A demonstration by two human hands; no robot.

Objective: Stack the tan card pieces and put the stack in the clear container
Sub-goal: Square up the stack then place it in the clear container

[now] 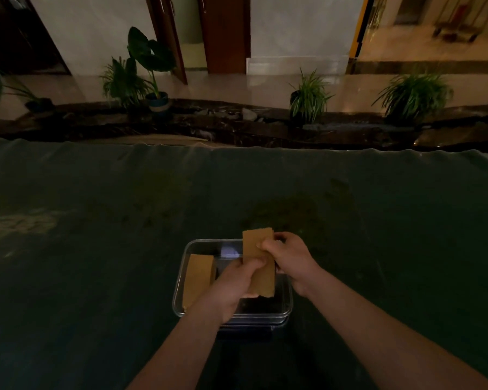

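Observation:
A clear rectangular container (197, 244) sits on the dark green tabletop near the front middle. Above its right half I hold a stack of tan card pieces (257, 244), long side running away from me. My left hand (231, 285) pinches the stack's near part with thumb on top. My right hand (289, 256) grips the stack's right edge near its far end. Another tan card piece (198, 277) lies inside the container along its left wall. My hands and the stack hide much of the container's floor.
The table is covered by a dark green cloth (96, 220) with a faint stain beyond the container. Past the far edge are potted plants (307, 97), a dark stone border and a shiny floor.

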